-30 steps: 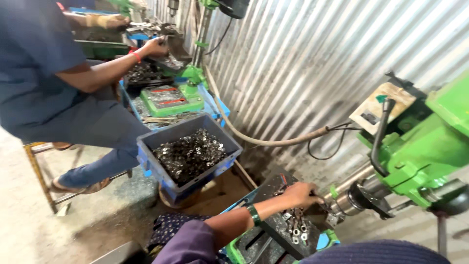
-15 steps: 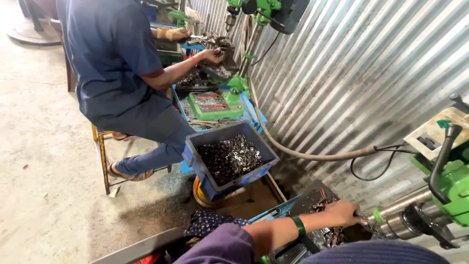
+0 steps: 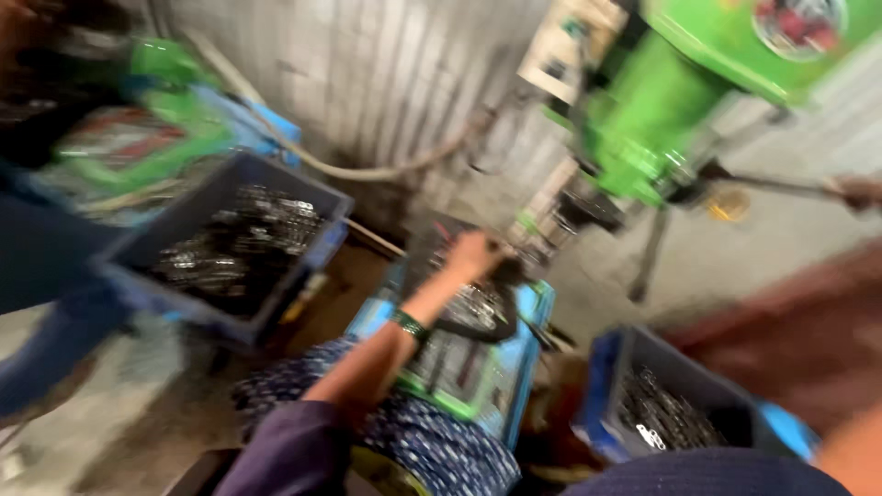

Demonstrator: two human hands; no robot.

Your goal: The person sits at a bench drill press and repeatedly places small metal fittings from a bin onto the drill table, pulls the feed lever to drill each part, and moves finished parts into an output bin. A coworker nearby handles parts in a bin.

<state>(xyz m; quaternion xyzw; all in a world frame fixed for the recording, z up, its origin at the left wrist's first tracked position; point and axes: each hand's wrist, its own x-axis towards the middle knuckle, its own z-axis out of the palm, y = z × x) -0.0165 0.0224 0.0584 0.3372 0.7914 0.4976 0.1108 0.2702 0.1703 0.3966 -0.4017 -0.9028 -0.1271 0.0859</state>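
Observation:
The picture is heavily motion-blurred. My left hand (image 3: 474,253), with a green band on its wrist, reaches forward to a dark fixture (image 3: 514,266) at the foot of a green drilling machine (image 3: 657,110). Blur hides whether its fingers grip anything. Just below that hand lies a dark tray of small shiny metal parts (image 3: 473,312) on a blue and green stand (image 3: 514,386). My right hand (image 3: 859,191) is far right, closed round the end of the machine's long lever (image 3: 772,184).
A blue crate of metal parts (image 3: 317,253) stands at left, and another blue crate (image 3: 606,386) at lower right. A seated person in blue (image 3: 37,266) is at the left edge. Corrugated metal wall (image 3: 367,73) and a hose (image 3: 367,172) lie behind.
The view has swung right and closer to the machine. My left hand stays at the fixture. My right hand on the lever and the lower right crate have come into view.

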